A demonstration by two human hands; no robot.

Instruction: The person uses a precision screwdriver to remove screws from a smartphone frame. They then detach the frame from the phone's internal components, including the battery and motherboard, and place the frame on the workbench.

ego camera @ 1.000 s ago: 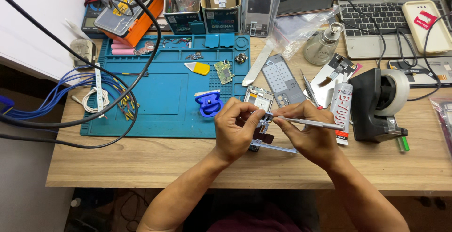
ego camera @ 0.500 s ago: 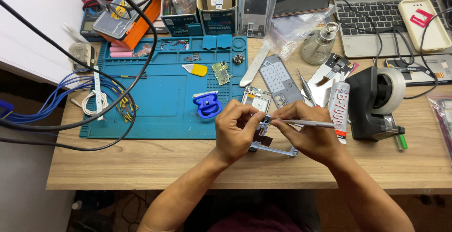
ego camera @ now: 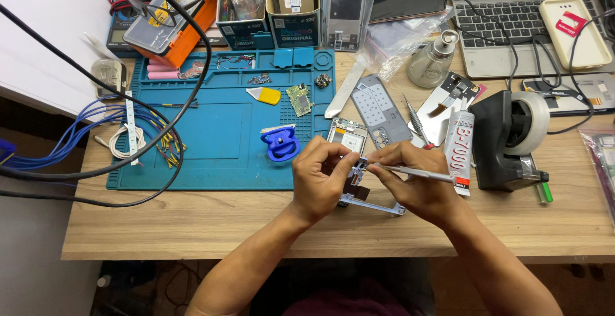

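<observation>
Phone frame (ego camera: 378, 206) unmoved since earlier, just right of blue mat (ego camera: 218, 130); I see left hand (ego camera: 320, 178) pinching it, right hand (ego camera: 416, 181) still pinching tweezers (ego camera: 410, 172).

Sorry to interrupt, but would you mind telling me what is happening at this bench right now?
A person is working on a silver metal phone frame at the front edge of a wooden table. The left hand steadies the frame, while the right hand holds a slim silver metal tool with its tip at the frame's upper part. Beside them lie a blue silicone work mat, a blue suction cup, a white glue tube and a black tape dispenser.
</observation>
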